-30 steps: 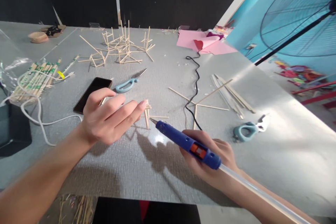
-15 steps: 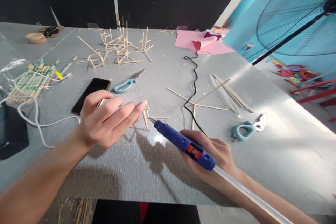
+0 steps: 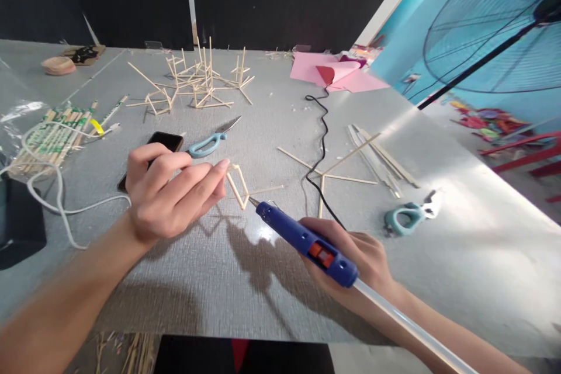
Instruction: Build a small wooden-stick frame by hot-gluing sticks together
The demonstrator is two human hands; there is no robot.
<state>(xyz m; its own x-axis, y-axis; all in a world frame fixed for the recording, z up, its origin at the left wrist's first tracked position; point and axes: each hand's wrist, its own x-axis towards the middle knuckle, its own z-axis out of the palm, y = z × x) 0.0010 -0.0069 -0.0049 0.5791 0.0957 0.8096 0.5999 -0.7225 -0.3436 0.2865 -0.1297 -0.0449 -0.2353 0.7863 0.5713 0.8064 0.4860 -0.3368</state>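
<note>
1. Left hand (image 3: 175, 196) pinches the small stick frame (image 3: 235, 191) beyond its fingertips (image 3: 224, 165); best held steady.
2. Right hand (image 3: 350, 254) grasps the glue gun (image 3: 301, 239), nozzle (image 3: 253, 201) beside the frame's lower end; a light touch should suit.

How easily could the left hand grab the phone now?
Probably not immediately, since the left hand pinches a small stick frame; otherwise, the phone looks close, with nothing apparent between.

We count one left hand (image 3: 175, 198), one right hand (image 3: 357, 254), one glue gun (image 3: 287, 228), two blue-handled cutting tools (image 3: 221, 136), one phone (image 3: 165, 140), one fan (image 3: 547, 7), one black cord (image 3: 325, 128), one white cable (image 3: 60, 193), one four-armed stick cross (image 3: 323, 175); the bundled sticks (image 3: 56, 134) we cannot number.
</note>
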